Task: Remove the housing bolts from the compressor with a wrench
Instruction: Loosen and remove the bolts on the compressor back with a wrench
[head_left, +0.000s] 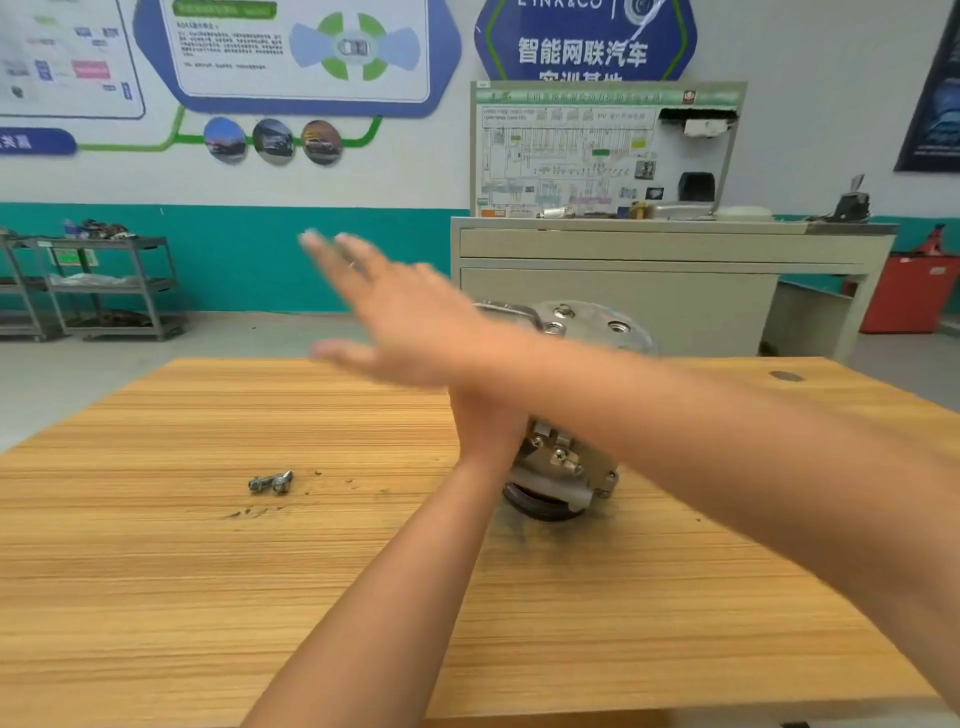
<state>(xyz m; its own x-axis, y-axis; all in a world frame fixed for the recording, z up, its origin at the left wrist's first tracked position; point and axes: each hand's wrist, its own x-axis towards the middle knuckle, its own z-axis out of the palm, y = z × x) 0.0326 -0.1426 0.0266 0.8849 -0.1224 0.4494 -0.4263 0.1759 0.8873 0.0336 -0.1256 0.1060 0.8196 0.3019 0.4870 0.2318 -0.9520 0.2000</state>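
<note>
Standing pulley-down, the compressor (563, 467) points its axis up — right hand (400, 317) spread, empty; left hand (485, 423) covered, state unclear.

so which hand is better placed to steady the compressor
Left. The left hand is by the compressor, though its fingers are hidden under the right forearm. The right hand is open in the air, off to the left.

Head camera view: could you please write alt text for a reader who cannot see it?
A person's forearms cross in front of a metal compressor standing on a wooden table: the right hand is open and motion-blurred, the left hand reaches the compressor, its fingers hidden. Two loose bolts lie on the table to the left.
</note>
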